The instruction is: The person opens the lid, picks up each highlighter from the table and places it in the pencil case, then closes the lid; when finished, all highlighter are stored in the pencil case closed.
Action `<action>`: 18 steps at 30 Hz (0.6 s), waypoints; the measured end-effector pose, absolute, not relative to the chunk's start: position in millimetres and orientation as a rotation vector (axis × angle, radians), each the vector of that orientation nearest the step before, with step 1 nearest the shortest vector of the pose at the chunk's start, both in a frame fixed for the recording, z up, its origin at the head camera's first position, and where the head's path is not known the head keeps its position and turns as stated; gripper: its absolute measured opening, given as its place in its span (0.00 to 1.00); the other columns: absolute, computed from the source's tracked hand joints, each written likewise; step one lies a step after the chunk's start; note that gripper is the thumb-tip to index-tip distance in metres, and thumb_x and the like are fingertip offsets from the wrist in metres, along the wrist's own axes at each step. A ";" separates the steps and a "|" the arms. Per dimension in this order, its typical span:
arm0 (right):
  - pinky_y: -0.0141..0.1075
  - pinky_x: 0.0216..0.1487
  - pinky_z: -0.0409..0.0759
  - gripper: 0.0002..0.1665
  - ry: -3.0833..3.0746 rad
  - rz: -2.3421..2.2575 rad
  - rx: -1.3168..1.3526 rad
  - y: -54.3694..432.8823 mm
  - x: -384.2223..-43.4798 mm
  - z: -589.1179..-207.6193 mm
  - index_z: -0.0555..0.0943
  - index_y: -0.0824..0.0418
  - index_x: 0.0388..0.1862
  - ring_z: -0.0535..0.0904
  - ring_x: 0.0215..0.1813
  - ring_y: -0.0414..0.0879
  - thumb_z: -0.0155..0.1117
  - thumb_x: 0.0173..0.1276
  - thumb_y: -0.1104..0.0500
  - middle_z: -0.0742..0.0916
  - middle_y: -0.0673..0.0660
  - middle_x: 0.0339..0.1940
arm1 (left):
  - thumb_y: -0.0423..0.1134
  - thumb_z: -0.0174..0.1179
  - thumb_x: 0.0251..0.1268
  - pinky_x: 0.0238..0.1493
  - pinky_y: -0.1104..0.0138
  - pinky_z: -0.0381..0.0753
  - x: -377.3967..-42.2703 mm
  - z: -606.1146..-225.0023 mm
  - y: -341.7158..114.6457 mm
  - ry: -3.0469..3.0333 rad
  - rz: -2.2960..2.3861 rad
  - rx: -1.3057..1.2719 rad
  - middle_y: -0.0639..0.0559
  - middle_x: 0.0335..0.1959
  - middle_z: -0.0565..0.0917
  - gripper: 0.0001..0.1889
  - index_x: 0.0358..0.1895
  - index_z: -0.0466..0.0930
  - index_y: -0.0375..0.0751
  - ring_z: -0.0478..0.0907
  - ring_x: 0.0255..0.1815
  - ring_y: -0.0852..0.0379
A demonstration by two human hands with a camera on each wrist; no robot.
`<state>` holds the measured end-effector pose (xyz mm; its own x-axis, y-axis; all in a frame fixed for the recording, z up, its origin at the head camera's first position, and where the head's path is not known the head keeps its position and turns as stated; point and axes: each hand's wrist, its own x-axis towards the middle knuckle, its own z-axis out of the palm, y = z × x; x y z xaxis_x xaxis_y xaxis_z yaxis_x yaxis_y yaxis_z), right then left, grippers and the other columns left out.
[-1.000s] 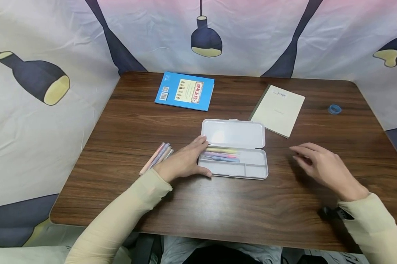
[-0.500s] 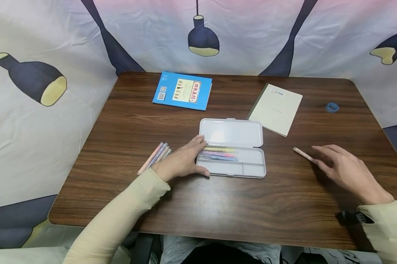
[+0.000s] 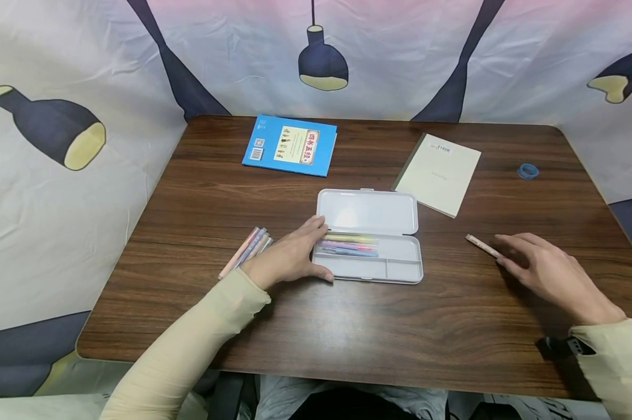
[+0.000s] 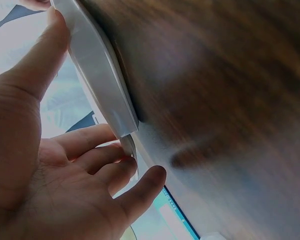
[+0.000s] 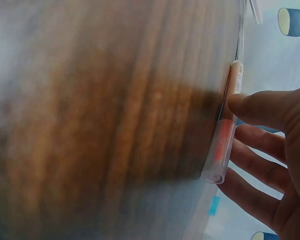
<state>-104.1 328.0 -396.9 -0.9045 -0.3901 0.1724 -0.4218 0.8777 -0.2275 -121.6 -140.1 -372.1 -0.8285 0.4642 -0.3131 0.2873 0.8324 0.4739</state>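
A white pencil case [image 3: 353, 269] lies open on the table, lid [image 3: 367, 211] folded back, several coloured pens [image 3: 349, 247] in its rear compartment. My left hand [image 3: 293, 255] grips its left end, thumb at the front edge and fingers around the corner, as the left wrist view shows. To the right, my right hand [image 3: 552, 274] pinches a slim pale pen [image 3: 482, 246] low at the tabletop, thumb on one side and fingers on the other. Seen from the right wrist, this pen has a clear cap [image 5: 219, 152] with red inside, close to the fingers.
Several loose pens [image 3: 245, 251] lie left of my left hand. Behind the case are a blue book [image 3: 265, 137] and a pale notebook [image 3: 439, 181], the notebook's corner near the lid. A blue tape roll [image 3: 528, 171] sits at the far right.
My right hand has shifted right, away from the case, and the pen now shows beyond its fingertips; earlier it was out of sight. The left hand stays at the case.
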 end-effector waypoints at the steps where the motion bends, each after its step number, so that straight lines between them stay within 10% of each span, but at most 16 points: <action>1: 0.55 0.28 0.77 0.28 -2.927 0.395 0.638 327.9 -104.0 -397.1 0.78 0.65 0.62 0.83 0.41 0.58 0.73 0.62 0.62 0.84 0.61 0.46 | 0.63 0.73 0.50 0.78 0.55 0.49 -121.7 -372.0 -140.2 2.591 0.578 0.561 0.45 0.82 0.46 0.57 0.78 0.54 0.37 0.40 0.82 0.51; 18: 0.45 0.26 0.75 0.26 -2.960 0.379 0.669 325.7 -106.5 -397.6 0.81 0.64 0.59 0.82 0.36 0.50 0.74 0.60 0.64 0.85 0.57 0.42 | 0.62 0.73 0.50 0.78 0.55 0.49 -121.2 -373.0 -140.1 2.583 0.575 0.543 0.46 0.82 0.46 0.57 0.78 0.54 0.38 0.39 0.82 0.52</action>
<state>-106.5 325.7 -397.6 -0.9010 -0.4124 0.1347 -0.4330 0.8738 -0.2211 -121.2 -140.1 -373.0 -0.8278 0.4565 -0.3260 0.2751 0.8369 0.4733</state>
